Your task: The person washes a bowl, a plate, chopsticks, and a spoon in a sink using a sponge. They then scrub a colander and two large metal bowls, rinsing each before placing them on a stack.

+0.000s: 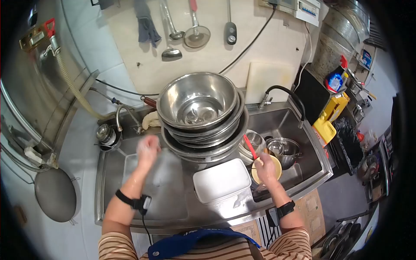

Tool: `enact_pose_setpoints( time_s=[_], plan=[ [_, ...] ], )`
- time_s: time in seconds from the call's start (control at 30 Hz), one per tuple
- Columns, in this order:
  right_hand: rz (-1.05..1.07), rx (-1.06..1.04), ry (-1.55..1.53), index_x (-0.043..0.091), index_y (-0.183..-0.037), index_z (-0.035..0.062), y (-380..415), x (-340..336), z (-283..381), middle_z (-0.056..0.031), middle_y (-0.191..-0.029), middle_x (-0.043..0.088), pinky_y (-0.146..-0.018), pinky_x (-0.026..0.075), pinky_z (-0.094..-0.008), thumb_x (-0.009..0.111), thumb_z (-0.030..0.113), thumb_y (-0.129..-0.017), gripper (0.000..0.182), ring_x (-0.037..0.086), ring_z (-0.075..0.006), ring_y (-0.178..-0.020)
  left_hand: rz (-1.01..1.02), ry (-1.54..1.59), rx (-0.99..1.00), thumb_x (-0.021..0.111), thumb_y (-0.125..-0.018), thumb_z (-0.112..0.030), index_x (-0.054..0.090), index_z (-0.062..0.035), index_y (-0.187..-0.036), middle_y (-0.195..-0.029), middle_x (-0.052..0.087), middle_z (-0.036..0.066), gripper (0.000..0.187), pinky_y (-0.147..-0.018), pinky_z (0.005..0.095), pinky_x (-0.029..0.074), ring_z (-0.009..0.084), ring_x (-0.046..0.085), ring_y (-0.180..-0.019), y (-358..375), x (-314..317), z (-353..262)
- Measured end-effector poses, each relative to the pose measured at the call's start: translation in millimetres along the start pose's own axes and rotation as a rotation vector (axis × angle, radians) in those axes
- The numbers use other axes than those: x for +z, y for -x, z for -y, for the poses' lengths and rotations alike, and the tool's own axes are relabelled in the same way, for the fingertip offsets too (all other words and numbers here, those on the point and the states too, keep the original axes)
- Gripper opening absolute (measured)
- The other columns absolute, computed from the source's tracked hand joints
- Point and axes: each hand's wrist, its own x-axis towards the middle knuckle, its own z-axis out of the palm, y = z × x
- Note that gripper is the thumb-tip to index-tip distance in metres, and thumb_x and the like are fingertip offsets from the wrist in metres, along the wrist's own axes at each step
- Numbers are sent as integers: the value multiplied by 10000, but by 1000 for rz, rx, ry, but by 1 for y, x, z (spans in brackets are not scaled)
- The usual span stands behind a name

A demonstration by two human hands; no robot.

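My left hand (148, 149) is raised over the left sink basin (173, 203), its fingers smeared by motion, so its grip cannot be made out. Over the right basin, my right hand (266, 170) is closed at a yellow bowl (274, 163), which it partly covers. A red handle (249, 146) slants down to its fingers; the other end is hidden. A white rectangular tub (222, 181) sits between my hands at the sink's front. Behind it rises a stack of large steel bowls (197, 102).
Steel pots (284, 149) crowd the right basin under a black faucet (286, 89). Small steel cups (106, 134) stand at the left near another tap (123, 110). A white cutting board (269, 82) leans on the wall. Ladles (173, 34) hang above.
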Motion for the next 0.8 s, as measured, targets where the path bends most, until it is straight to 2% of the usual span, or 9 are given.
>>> enact_pose_setpoints(
  time_s=[0.07,0.23,0.4,0.5,0.53,0.6,0.67,0.7,0.8],
  plan=[
    [-66,-122,-26,580,-1008,6,-26,0,22,-201,-978,584,-872,417,-415,584,72,-732,284,539,-368,-962,-181,-299,236,561,-815,-246,629,-9,-859,-656,604,137,251,-586,344,442,229,579,-614,-36,-4,-46],
    [-113,-442,-43,570,-1011,24,-52,17,91,-174,-1010,569,-880,413,-410,580,26,-709,301,519,-352,-989,-201,-727,59,647,-759,-265,637,5,-847,-725,627,148,285,-635,356,470,261,587,-688,-104,28,-67],
    [-30,-448,-125,572,-995,24,-49,43,109,-168,-990,558,-859,411,-422,581,23,-691,303,510,-348,-965,341,-853,-16,710,-695,-190,602,56,-842,-753,613,170,306,-558,414,459,275,573,-627,-180,27,-13],
    [-26,-456,-103,575,-989,22,-51,49,109,-168,-989,557,-845,409,-425,585,24,-683,306,509,-350,-940,474,-830,51,679,-689,-140,587,3,-837,-805,599,134,225,-542,393,435,262,561,-685,-197,24,4],
    [-16,-447,-101,583,-977,26,-52,49,109,-163,-989,557,-838,409,-423,588,25,-680,297,510,-347,-939,554,-1070,136,676,-698,-169,608,-65,-921,-914,627,95,255,-635,360,466,237,591,-828,-212,25,12],
    [-16,-431,-101,589,-972,32,-53,51,109,-157,-988,560,-834,406,-425,593,31,-677,295,511,-341,-940,447,-607,-143,635,-673,-107,546,-49,-793,-776,532,92,161,-528,358,380,221,503,-672,-194,26,-18],
    [-19,-416,-81,595,-965,38,-56,52,105,-151,-984,563,-829,402,-427,596,37,-676,289,514,-336,-941,81,169,-575,595,-647,-44,483,-33,-665,-638,437,88,114,-422,355,295,205,415,-515,-169,29,-70],
    [-19,-407,-64,597,-962,41,-56,54,103,-149,-982,565,-826,400,-428,597,41,-677,285,515,-333,-941,21,337,-626,575,-635,-13,452,-25,-602,-569,389,87,128,-369,354,252,196,371,-437,-166,29,-83],
    [0,-397,-35,602,-951,47,-57,58,104,-144,-975,569,-821,394,-430,597,51,-681,270,518,-326,-944,50,619,-641,574,-659,-13,455,-57,-659,-638,409,76,126,-445,346,366,206,413,-508,-167,28,-85]
  ],
)
